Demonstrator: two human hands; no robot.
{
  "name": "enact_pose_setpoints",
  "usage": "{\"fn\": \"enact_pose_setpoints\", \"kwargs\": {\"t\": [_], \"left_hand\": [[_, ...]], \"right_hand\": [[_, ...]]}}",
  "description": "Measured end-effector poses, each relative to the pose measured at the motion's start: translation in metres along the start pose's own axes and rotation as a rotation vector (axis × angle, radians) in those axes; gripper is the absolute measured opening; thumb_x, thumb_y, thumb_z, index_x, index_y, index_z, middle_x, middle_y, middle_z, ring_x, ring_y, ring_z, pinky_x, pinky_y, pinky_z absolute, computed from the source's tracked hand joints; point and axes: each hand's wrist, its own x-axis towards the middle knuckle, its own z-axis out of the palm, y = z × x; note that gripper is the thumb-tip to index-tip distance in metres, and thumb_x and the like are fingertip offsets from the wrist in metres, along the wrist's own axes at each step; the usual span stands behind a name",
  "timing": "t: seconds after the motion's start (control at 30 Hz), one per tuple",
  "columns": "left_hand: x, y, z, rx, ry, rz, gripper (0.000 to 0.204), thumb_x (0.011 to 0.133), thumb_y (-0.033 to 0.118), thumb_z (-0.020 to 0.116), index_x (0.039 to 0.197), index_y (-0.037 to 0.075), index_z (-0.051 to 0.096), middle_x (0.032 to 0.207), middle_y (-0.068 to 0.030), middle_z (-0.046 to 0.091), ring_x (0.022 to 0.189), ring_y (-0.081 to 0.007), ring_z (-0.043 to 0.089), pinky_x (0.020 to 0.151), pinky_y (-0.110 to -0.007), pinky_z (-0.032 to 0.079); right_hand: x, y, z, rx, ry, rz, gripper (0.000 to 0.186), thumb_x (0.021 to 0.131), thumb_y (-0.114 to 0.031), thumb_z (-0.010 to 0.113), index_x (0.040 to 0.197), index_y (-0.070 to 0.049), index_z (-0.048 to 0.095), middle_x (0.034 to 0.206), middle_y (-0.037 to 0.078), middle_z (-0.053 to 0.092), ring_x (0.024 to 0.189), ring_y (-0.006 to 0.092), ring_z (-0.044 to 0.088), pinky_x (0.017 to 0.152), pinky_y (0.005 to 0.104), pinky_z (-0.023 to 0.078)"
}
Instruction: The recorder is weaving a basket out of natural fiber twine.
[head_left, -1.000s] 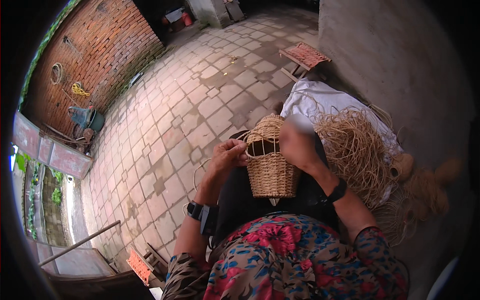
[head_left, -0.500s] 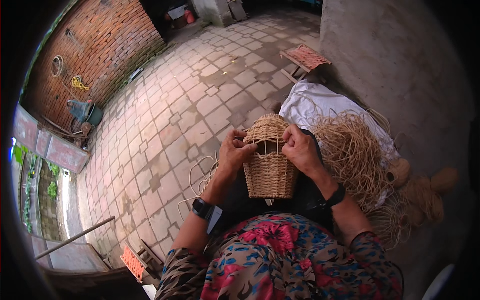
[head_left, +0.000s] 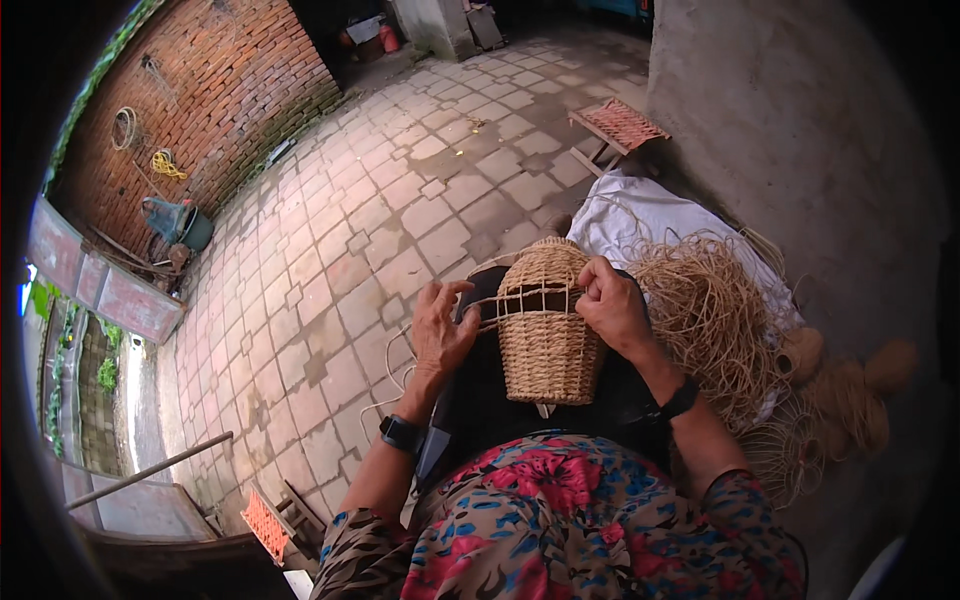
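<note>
A small woven wicker basket (head_left: 548,345) rests on my lap, its unfinished upper part showing open gaps between the stakes. My left hand (head_left: 440,330) is beside the basket's left side, fingers curled around a thin cane strand that runs across to the weave. My right hand (head_left: 612,305) grips the basket's upper right edge, pinching the weaving strands there. A watch sits on my left wrist, a dark band on my right.
A heap of loose straw-coloured cane (head_left: 715,320) lies on a white cloth (head_left: 640,215) to my right, with round fibre balls (head_left: 850,400) beyond. A small woven stool (head_left: 620,125) stands by the grey wall. Paved courtyard and a brick wall (head_left: 210,90) lie to the left.
My left hand has slid down off the basket's top to its left side, drawing a strand out. My right hand stays at the upper right edge.
</note>
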Motion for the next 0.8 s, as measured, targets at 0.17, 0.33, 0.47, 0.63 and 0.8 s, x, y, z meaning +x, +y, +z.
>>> {"fn": "enact_pose_setpoints", "kwargs": {"t": [0.17, 0.33, 0.47, 0.63, 0.8], "left_hand": [[0.017, 0.026, 0.008, 0.104, -0.134, 0.220, 0.011, 0.075, 0.016, 0.069, 0.085, 0.011, 0.072, 0.077, -0.0056, 0.058, 0.081, -0.0250, 0.059, 0.070, -0.038, 0.045], [0.015, 0.019, 0.013, 0.133, -0.014, 0.061, 0.007, 0.072, 0.015, 0.067, 0.074, 0.008, 0.067, 0.071, -0.0091, 0.058, 0.071, -0.0275, 0.060, 0.066, -0.040, 0.046], [-0.004, -0.050, -0.031, 0.390, -0.150, -0.396, 0.015, 0.072, 0.022, 0.067, 0.079, 0.009, 0.067, 0.080, -0.0110, 0.060, 0.077, -0.0297, 0.061, 0.067, -0.042, 0.047], [0.014, 0.003, -0.014, 0.044, -0.078, 0.188, 0.013, 0.074, 0.011, 0.069, 0.086, 0.010, 0.071, 0.078, -0.0083, 0.057, 0.073, -0.0243, 0.059, 0.066, -0.036, 0.048], [0.025, 0.027, 0.013, 0.040, -0.160, 0.295, 0.008, 0.075, 0.014, 0.067, 0.079, 0.008, 0.070, 0.074, -0.0094, 0.060, 0.073, -0.0274, 0.061, 0.065, -0.039, 0.049]], "right_hand": [[-0.003, -0.001, 0.002, 0.049, -0.021, -0.008, 0.019, 0.074, 0.002, 0.060, 0.090, -0.003, 0.050, 0.058, 0.006, 0.050, 0.053, 0.0153, 0.050, 0.055, 0.0307, 0.043], [-0.003, 0.002, 0.000, 0.042, -0.015, -0.007, 0.019, 0.075, 0.002, 0.060, 0.091, -0.003, 0.051, 0.059, 0.006, 0.049, 0.054, 0.0146, 0.049, 0.056, 0.0302, 0.043], [-0.002, 0.001, -0.002, 0.061, -0.022, -0.009, 0.019, 0.074, 0.002, 0.060, 0.091, -0.003, 0.051, 0.059, 0.005, 0.049, 0.054, 0.0147, 0.050, 0.056, 0.0306, 0.043], [-0.003, 0.002, 0.001, 0.028, -0.006, -0.009, 0.018, 0.075, 0.002, 0.059, 0.090, -0.002, 0.051, 0.059, 0.004, 0.048, 0.053, 0.0144, 0.048, 0.055, 0.0302, 0.043], [-0.003, 0.005, 0.001, 0.044, -0.047, 0.062, 0.020, 0.073, -0.002, 0.062, 0.091, -0.006, 0.053, 0.063, 0.009, 0.056, 0.060, 0.0285, 0.061, 0.058, 0.0380, 0.048]]}}
